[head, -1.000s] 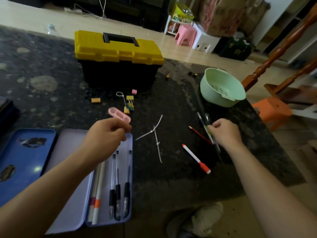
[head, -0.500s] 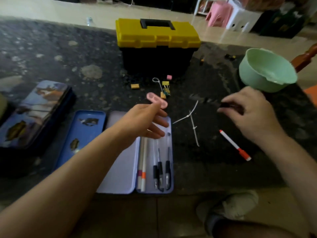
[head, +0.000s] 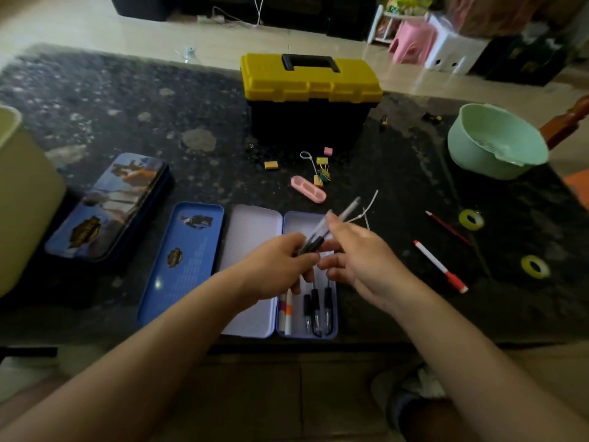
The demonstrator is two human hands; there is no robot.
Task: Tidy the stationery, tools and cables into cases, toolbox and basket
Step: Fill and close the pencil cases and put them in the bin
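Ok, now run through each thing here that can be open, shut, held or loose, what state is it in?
toolbox, lid shut.
lilac pencil case, open.
picture pencil case, shut.
left hand, gripping pens over the lilac pencil case.
right hand, pinching the same pens.
red marker, capped, lying loose.
green basket, upright.

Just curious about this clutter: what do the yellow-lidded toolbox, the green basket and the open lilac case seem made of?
Toolbox: moulded plastic, matt; stepped ridges on the lid, black handle.
Basket: smooth pale-green plastic, probably; thin wall, drain slots inside.
Lilac case: likely thin painted metal; shallow pressed tray, rounded rim, faint sheen.
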